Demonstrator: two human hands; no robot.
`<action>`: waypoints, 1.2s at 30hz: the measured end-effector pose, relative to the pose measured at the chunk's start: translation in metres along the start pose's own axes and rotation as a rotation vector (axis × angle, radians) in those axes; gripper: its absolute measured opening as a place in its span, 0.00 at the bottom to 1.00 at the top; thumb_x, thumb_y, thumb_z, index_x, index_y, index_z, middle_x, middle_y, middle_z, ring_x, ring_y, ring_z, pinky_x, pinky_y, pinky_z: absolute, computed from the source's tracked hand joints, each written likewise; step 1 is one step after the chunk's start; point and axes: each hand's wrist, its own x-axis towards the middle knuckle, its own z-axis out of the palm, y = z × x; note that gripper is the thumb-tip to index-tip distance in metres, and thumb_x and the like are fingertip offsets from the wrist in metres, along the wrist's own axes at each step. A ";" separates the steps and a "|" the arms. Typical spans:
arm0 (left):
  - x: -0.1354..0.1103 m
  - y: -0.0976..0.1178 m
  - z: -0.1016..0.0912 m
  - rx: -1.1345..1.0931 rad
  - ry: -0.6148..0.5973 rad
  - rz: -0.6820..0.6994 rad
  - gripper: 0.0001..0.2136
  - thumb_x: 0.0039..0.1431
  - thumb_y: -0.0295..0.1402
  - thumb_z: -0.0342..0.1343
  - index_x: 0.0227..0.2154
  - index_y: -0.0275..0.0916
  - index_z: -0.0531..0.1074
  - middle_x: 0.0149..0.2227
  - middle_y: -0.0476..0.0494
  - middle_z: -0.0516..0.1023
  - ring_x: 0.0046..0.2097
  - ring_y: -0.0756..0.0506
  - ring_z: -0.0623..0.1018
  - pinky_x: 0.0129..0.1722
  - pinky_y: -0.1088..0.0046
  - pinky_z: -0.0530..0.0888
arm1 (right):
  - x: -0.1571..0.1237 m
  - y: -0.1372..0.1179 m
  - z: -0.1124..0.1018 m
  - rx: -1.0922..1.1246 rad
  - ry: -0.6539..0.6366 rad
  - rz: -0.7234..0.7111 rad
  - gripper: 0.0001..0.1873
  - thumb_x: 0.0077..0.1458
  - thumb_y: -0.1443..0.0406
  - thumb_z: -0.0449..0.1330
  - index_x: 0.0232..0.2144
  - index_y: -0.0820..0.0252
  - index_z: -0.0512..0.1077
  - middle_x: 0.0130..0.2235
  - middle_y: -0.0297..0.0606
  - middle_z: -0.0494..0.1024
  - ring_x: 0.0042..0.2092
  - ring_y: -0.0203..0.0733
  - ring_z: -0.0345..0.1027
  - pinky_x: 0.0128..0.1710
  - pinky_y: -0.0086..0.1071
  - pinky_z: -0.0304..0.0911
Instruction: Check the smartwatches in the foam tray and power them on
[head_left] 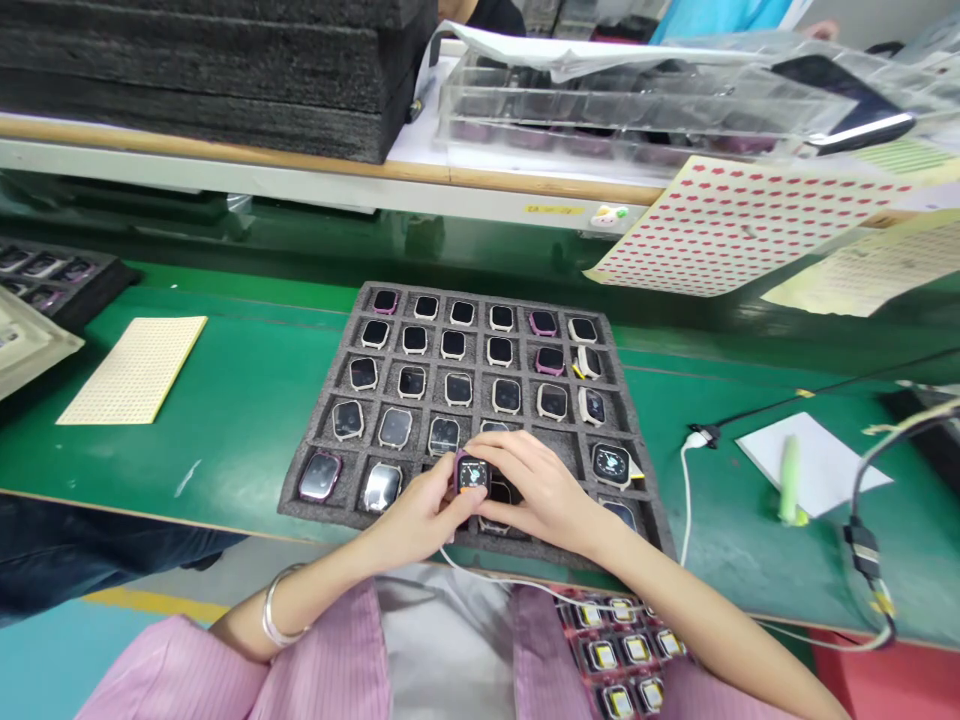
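Between both hands, above the front of the grey foam tray [442, 458], is a purple smartwatch [474, 474] without a strap, its screen lit with a watch face. My left hand [427, 508] pinches it from the left, thumb near the screen's lower edge. From the right, my right hand [536, 490] curls its fingers round the watch's other side. A white cable [517, 578] runs from beneath the hands toward the right. Rows of watch cases fill the tray's compartments, mostly dark-screened. One lit watch [612, 464] lies in the right column. My hands hide some front compartments.
A sheet of small labels [135, 370] lies left, near another foam tray [56, 275]. On the right are white paper [840, 465], a green marker [790, 480] and cables. A shelf [300, 185] carries black foam and clear plastic trays [600, 110]. Red-dotted sticker sheets [735, 225] hang from it.
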 end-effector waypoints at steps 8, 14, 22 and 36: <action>-0.006 0.002 -0.006 -0.150 -0.071 0.019 0.17 0.58 0.40 0.57 0.44 0.40 0.59 0.35 0.50 0.64 0.29 0.54 0.63 0.28 0.77 0.63 | -0.032 0.019 -0.041 -0.189 0.162 0.246 0.19 0.59 0.58 0.59 0.50 0.58 0.65 0.46 0.47 0.69 0.48 0.54 0.66 0.48 0.48 0.64; -0.013 0.012 -0.024 -0.032 -0.117 -0.047 0.15 0.58 0.39 0.56 0.43 0.39 0.60 0.38 0.48 0.67 0.30 0.53 0.65 0.30 0.77 0.64 | -0.057 0.034 -0.047 -0.282 -0.033 0.328 0.17 0.61 0.60 0.55 0.50 0.61 0.65 0.48 0.50 0.67 0.49 0.55 0.64 0.47 0.50 0.64; -0.004 0.003 -0.023 0.010 -0.136 -0.021 0.15 0.59 0.36 0.54 0.47 0.39 0.59 0.40 0.47 0.67 0.29 0.55 0.64 0.24 0.81 0.64 | 0.004 0.017 -0.027 -0.399 -0.200 0.179 0.15 0.55 0.65 0.64 0.44 0.65 0.69 0.45 0.50 0.68 0.45 0.54 0.66 0.42 0.47 0.65; 0.002 -0.005 -0.028 -0.053 -0.172 0.007 0.23 0.54 0.36 0.62 0.50 0.39 0.61 0.37 0.48 0.68 0.28 0.54 0.66 0.23 0.79 0.65 | 0.021 -0.006 -0.025 0.113 -0.083 0.157 0.18 0.51 0.65 0.64 0.45 0.59 0.66 0.51 0.46 0.68 0.52 0.49 0.65 0.51 0.43 0.63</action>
